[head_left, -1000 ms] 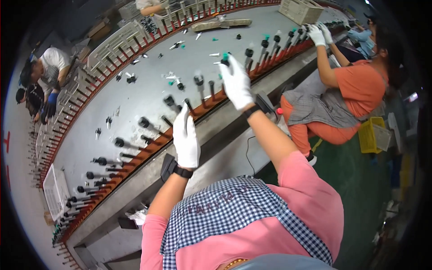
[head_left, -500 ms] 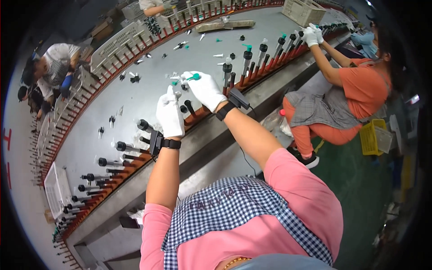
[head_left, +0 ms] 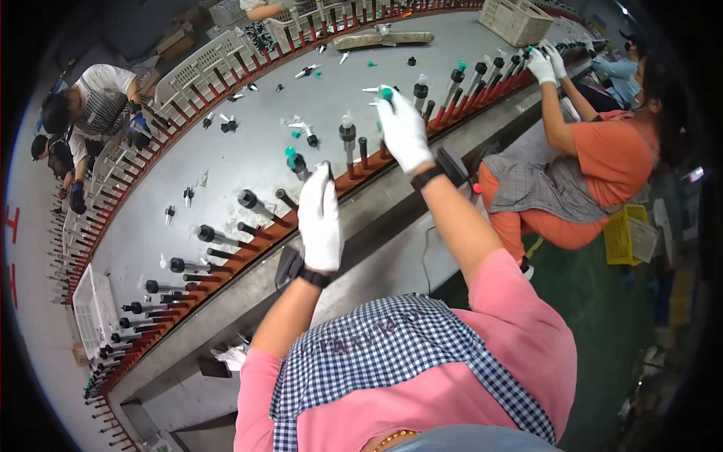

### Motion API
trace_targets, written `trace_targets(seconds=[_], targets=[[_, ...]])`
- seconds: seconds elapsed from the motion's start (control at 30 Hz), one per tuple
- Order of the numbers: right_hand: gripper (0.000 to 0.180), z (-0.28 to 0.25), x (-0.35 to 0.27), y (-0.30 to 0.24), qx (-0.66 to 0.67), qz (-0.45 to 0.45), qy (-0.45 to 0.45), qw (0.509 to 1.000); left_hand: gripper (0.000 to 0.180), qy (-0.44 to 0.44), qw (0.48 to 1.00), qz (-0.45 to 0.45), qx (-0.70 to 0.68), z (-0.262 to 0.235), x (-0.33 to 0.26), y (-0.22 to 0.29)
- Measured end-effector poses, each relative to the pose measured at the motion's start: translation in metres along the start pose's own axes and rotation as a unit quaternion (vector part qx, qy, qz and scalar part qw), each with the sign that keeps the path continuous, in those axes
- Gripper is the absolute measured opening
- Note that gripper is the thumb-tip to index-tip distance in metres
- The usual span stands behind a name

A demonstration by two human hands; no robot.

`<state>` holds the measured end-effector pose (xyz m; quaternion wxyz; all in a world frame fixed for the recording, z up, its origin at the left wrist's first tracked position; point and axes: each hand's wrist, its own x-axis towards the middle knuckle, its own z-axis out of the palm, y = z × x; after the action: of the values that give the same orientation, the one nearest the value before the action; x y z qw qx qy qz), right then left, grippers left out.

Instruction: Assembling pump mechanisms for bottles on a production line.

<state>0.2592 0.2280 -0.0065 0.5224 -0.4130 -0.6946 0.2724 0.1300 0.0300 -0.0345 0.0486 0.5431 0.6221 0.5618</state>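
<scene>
We reach over the grey assembly table point(head_left: 226, 151): gloved right hand point(head_left: 403, 132) pinches a green-capped plastic piece point(head_left: 386, 93), prob. light, stiff, best held by its body; left hand point(head_left: 320, 218) half-closed, contents unclear.

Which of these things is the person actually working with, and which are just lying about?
In hand:
left hand, at a black pin
right hand, holding a green-capped piece
red rail of pins

Lying about:
white basket
loose caps
long wrapped bundle

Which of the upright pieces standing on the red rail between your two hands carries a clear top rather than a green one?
The black-collared piece standing midway between the hands: it has a clear top, while its neighbour nearer the left hand wears a green cap.
</scene>
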Motion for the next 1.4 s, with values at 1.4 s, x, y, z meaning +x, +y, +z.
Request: trace_targets(seconds=[1.4], targets=[[0.033,0.063,-0.032,-0.029,0.141,0.134,-0.063,0.979,0.028,0.073,0.966,-0.227,-0.1,0.01,0.072,-0.04]])
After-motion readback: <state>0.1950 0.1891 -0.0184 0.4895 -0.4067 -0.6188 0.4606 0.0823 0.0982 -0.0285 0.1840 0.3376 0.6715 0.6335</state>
